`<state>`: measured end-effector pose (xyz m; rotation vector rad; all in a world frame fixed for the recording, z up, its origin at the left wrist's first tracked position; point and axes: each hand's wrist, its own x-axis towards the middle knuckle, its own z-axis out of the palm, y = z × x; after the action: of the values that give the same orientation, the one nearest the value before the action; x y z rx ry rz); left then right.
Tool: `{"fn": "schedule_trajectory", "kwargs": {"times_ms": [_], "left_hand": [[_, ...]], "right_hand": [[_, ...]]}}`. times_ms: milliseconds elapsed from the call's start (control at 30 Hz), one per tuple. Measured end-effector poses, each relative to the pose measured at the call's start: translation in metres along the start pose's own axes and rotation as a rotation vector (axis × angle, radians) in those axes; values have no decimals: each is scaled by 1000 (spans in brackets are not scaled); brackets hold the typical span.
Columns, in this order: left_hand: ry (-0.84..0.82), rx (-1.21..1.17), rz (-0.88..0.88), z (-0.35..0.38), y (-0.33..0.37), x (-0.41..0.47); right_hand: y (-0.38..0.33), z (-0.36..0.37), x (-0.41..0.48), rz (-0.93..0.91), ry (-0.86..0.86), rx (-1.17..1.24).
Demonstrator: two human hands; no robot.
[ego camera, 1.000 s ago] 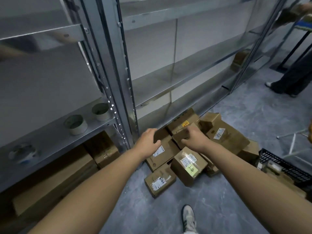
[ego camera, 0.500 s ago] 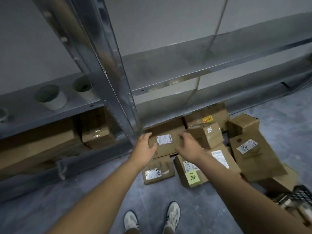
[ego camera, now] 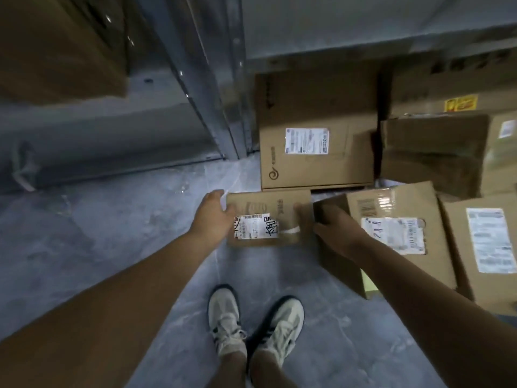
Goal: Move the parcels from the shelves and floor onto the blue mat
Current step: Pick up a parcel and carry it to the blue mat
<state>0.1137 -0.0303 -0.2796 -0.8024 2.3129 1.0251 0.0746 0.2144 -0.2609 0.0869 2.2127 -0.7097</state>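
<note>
A small flat cardboard parcel with a white label lies on the grey floor in front of my feet. My left hand grips its left end, fingers curled over the edge. My right hand holds its right end, thumb on the top face. Behind it stands a larger labelled parcel against the shelf. To the right sit a taped parcel and another labelled parcel. No blue mat is in view.
A metal shelf post rises just left of the pile. Under the left shelf sits a big brown box. More parcels are stacked at the right. My two shoes stand on bare floor.
I have bent down much closer to the pile. Both hands dropped from the larger labelled parcel to the small flat parcel and now hold its two ends.
</note>
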Motion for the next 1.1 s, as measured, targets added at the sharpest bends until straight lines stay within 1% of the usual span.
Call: {"fn": "schedule_trajectory", "kwargs": {"times_ms": [100, 233, 300, 400, 500, 600, 700, 800, 867, 933, 1033, 1100], "left_hand": [[41, -57, -118, 41, -59, 45], [-2, -153, -228, 85, -111, 71], [-44, -240, -240, 98, -121, 72], [-91, -383, -262, 102, -121, 60], [-88, -458, -299, 84, -112, 31], [-57, -506, -304, 47, -98, -12], [-8, -529, -286, -10, -75, -62], [50, -554, -210, -82, -43, -120], [60, -588, -159, -135, -15, -165], [89, -630, -96, -188, 14, -212], [209, -669, 29, -260, 51, -278], [325, -734, 69, -300, 65, -322]], "right_hand": [[36, 47, 59, 93, -34, 148], [69, 89, 109, 147, 38, 309], [77, 98, 119, 147, 59, 408], [75, 99, 117, 225, 20, 532], [60, 90, 89, 280, -50, 538], [29, 70, 45, 249, -35, 491], [-18, 37, -15, 180, -22, 485], [-76, -9, -86, 80, -12, 490], [-117, -46, -137, 43, -17, 481], [-162, -83, -189, 11, 27, 436], [-234, -135, -262, -106, 45, 396], [-276, -161, -304, -207, 31, 329]]}}
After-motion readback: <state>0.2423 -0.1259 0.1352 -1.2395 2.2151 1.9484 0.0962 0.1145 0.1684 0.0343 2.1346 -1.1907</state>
